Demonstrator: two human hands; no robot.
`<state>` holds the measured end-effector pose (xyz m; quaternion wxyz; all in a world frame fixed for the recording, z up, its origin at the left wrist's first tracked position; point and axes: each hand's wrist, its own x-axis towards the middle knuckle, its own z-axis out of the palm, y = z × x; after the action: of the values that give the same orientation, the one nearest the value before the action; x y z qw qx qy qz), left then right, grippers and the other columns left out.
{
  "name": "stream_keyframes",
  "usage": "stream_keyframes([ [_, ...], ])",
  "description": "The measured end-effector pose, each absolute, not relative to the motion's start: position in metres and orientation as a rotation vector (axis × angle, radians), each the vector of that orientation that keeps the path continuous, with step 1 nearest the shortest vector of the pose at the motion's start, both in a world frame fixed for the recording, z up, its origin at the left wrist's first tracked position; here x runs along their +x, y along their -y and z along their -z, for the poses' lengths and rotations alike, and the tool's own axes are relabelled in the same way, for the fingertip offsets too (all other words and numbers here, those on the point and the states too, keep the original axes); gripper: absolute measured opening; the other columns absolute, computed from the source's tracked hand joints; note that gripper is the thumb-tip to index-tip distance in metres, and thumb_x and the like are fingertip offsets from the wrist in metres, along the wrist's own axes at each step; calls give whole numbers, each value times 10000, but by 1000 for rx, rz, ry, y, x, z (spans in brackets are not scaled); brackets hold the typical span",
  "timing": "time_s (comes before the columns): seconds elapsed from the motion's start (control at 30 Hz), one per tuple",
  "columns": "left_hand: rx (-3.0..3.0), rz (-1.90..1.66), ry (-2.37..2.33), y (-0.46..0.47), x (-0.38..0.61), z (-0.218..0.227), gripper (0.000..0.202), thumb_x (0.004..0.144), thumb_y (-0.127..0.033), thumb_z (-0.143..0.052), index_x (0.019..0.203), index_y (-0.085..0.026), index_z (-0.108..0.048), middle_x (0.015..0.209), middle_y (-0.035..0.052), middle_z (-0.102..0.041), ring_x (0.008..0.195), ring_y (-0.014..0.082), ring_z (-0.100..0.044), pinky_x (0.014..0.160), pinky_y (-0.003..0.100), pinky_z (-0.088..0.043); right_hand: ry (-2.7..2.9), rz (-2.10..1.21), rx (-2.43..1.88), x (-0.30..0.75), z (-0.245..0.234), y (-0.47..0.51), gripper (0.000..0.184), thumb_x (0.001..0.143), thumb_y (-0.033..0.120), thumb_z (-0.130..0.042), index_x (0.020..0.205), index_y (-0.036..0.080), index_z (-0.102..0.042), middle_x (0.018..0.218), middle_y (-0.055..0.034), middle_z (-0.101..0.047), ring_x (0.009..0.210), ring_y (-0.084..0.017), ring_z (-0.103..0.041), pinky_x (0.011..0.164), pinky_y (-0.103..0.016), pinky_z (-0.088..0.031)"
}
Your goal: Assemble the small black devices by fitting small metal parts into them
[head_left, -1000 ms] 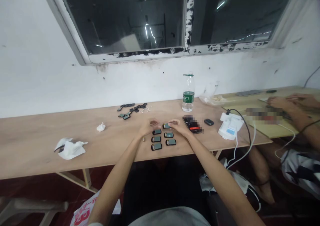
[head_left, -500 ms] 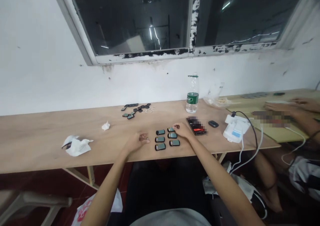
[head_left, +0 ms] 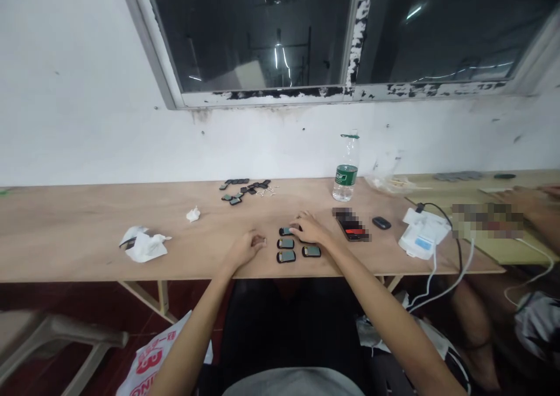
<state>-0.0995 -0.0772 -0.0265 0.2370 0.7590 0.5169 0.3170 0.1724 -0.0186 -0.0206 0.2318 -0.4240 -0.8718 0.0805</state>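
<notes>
Modules lie left of the phone, right hand loosely bent above, left hand half-curled, both grips unclear.

Right grip farther left now, at the left column's farthest device instead of just its right-hand neighbour

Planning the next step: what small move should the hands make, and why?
Probably ease the left hand right, toward the left column's far unit: the right hand reaches over that unit's right end, while the left sits apart, beside the column.
</notes>
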Motion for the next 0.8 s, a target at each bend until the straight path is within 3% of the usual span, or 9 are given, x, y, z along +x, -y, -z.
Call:
stream_keyframes([
  [0.17, 2098, -870, -1432, 79, -92, 28, 192, 862, -320, -633, 998, -196, -687, 963, 81, -736, 931, 260, -692, 863, 354, -525, 2413, -190, -1149, 167, 18, 22, 192, 864, 324, -704, 966, 169, -752, 1093, -141, -675, 1149, -318, -546, 1016, -435, -397],
  [0.33, 2092, -970, -1373, 83, -78, 25, 271, 937, -388, -559, 1092, -193, -666, 1078, 85, -704, 1001, 247, -666, 916, 349, -507, 2231, -464, -1055, 172, 18, 30, 127, 840, 261, -693, 949, 199, -709, 927, -55, -731, 886, -229, -656, 840, -333, -479],
  [0.63, 2238, -1087, -1193, 110, -54, 0, 273, 986, -356, -508, 1204, -240, -624, 1183, 70, -624, 929, 198, -632, 913, 340, -515, 1754, -761, -950, 175, 10, 85, 262, 887, 419, -634, 1047, 220, -693, 994, -69, -743, 795, -218, -690, 686, -310, -543],
  [0.8, 2286, -1110, -1128, 118, -47, -7, 269, 993, -337, -511, 1224, -256, -622, 1201, 69, -609, 924, 185, -646, 910, 326, -521, 1575, -968, -911, 170, 10, 97, 270, 857, 449, -681, 995, 219, -707, 1037, -83, -741, 842, -242, -721, 713, -330, -592],
])
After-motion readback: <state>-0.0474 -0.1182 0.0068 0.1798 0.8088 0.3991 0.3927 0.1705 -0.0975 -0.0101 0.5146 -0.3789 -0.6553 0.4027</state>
